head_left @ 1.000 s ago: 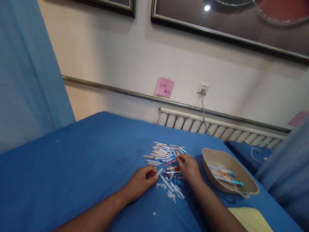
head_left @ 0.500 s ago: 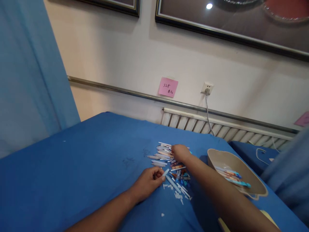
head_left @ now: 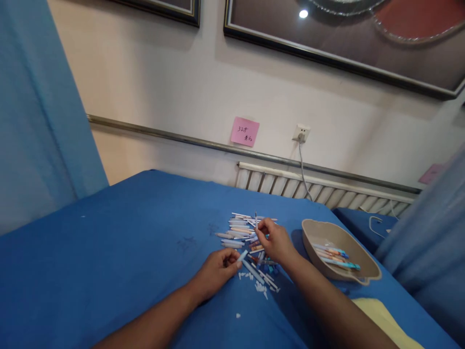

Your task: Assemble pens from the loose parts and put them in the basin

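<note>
My left hand is closed on a light blue pen barrel, pinched between thumb and fingertips. My right hand pinches a thin pen refill that stands nearly upright above the pile. Under and beside both hands lie pen barrels in pale colours and thin white refills. Blue and orange pen parts are heaped nearer to me, partly hidden by my right hand. Small white pieces are scattered in front of them.
A beige basin on the right holds several assembled-looking pens. A yellow cloth lies at the lower right. The blue-covered table reaches back towards a radiator. Blue curtains hang at both sides.
My right hand has lifted from the pile and now holds a thin refill upright. My left hand keeps the light blue barrel. The view has shifted slightly to the right.
</note>
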{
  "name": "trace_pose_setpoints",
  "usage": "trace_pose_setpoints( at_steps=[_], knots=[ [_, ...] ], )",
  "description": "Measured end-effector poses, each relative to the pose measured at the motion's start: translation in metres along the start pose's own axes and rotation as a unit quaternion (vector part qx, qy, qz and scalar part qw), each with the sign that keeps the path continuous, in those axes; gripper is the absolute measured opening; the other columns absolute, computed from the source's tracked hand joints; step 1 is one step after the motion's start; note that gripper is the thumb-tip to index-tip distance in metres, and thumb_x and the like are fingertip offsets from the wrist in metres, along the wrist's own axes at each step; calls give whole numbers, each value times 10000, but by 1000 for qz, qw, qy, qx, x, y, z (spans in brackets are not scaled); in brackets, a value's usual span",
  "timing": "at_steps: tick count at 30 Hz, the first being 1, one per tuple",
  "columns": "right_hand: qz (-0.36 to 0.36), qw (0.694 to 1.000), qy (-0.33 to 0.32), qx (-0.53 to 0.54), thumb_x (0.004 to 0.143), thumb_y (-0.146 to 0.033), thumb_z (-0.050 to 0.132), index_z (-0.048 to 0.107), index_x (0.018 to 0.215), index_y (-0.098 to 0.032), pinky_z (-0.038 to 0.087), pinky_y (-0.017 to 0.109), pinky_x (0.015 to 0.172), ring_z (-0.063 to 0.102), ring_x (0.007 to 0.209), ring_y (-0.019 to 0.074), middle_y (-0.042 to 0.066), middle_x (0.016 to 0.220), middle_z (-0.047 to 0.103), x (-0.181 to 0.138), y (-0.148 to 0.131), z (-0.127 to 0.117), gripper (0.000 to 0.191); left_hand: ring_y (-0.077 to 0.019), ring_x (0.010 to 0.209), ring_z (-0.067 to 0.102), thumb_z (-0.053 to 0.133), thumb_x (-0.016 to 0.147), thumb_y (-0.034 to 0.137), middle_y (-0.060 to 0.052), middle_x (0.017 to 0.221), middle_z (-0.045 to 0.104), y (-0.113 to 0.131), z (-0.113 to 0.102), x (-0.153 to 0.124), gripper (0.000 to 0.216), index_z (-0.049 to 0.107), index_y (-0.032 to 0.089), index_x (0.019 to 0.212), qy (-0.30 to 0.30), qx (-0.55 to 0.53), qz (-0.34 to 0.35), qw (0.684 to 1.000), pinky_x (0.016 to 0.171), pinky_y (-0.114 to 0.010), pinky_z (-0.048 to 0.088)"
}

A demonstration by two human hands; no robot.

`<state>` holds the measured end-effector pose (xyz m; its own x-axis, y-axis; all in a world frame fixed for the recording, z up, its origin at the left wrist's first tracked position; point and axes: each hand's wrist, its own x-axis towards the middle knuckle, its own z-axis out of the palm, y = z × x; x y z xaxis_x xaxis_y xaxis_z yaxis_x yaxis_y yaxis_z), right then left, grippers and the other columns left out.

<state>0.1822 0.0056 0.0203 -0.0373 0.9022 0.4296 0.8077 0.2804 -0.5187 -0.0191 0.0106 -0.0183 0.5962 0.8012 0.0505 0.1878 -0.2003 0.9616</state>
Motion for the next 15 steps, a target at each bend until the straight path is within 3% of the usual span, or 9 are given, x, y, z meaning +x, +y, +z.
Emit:
trace_pose_setpoints(
  at_steps=[3,7,11,15],
  knots=[
    [15,985,17,169,843,-290,477,495,847,-200,457,240,637,618,689,142,13,755,642,-37,-2,-2,92,-119,634,490,568,772,404,8,701,572,4,1,1,285,610,130,838,7,-7,14,1000,585,-215,385],
    [55,952,24,300,862,-332,474,496,891,-190,458,243,631,594,661,132,8,725,614,-72,6,2,146,-146,716,548,574,777,394,-24,797,630,10,4,0,290,621,130,889,25,-10,29,999,664,-247,435],
    [88,925,17,370,847,-393,503,535,913,-181,436,224,580,542,598,111,-10,677,567,-79,16,2,224,-166,789,579,554,801,372,-45,873,656,15,5,-1,289,633,138,951,41,16,36,998,733,-277,456],
    [108,925,7,365,815,-413,546,595,869,-175,406,210,539,527,586,109,-8,652,563,-77,20,-6,249,-175,843,591,527,824,363,-50,942,663,19,4,-3,287,634,163,1000,55,45,47,996,771,-292,468]
  ],
)
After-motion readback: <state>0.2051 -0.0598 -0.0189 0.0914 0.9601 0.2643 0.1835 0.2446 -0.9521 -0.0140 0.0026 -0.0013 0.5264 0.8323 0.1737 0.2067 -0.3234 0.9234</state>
